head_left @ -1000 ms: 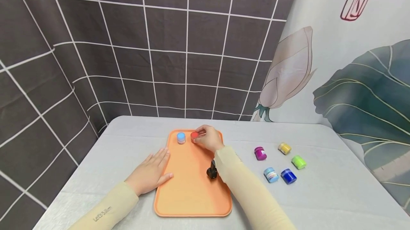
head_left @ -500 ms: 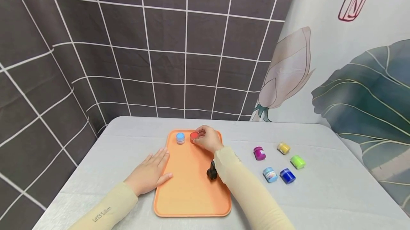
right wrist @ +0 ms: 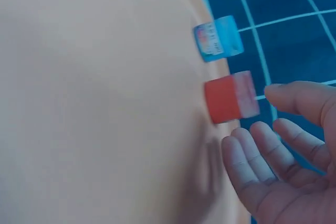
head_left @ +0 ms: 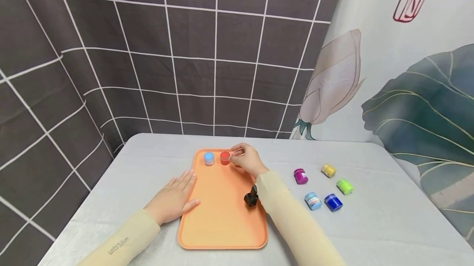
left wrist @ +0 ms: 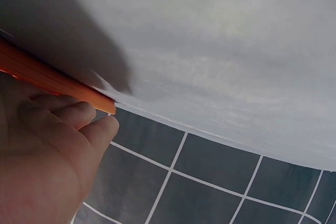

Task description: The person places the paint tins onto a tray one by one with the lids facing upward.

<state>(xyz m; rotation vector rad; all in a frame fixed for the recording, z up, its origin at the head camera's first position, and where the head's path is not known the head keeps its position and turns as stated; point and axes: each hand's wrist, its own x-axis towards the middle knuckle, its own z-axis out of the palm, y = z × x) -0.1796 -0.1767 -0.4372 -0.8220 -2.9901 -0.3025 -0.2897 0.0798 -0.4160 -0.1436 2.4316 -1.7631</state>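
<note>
A small red paint jar (head_left: 225, 158) stands upright at the far end of the orange tray (head_left: 222, 220). Left of it stands a light blue jar (head_left: 209, 159). My right hand (head_left: 249, 160) is just to the right of the red jar; in the right wrist view its thumb and fingers are apart, with a gap to the red jar (right wrist: 231, 98). Nothing is held in it. My left hand (head_left: 174, 198) lies with fingers straight along the tray's left edge, thumb over the rim. In the left wrist view that hand (left wrist: 47, 145) touches the orange rim (left wrist: 58, 82).
Right of the tray, several jars lie on the white cloth: purple (head_left: 300, 176), yellow (head_left: 328, 170), green (head_left: 345, 186), light blue (head_left: 313, 201) and dark blue (head_left: 333, 202). A black wrist camera (head_left: 251, 198) sits at the right cuff. A dark gridded curtain (head_left: 192, 72) hangs behind the table.
My right hand has let go of the red jar and drawn away to the right. The red jar stays on the tray. The left hand has not moved.
</note>
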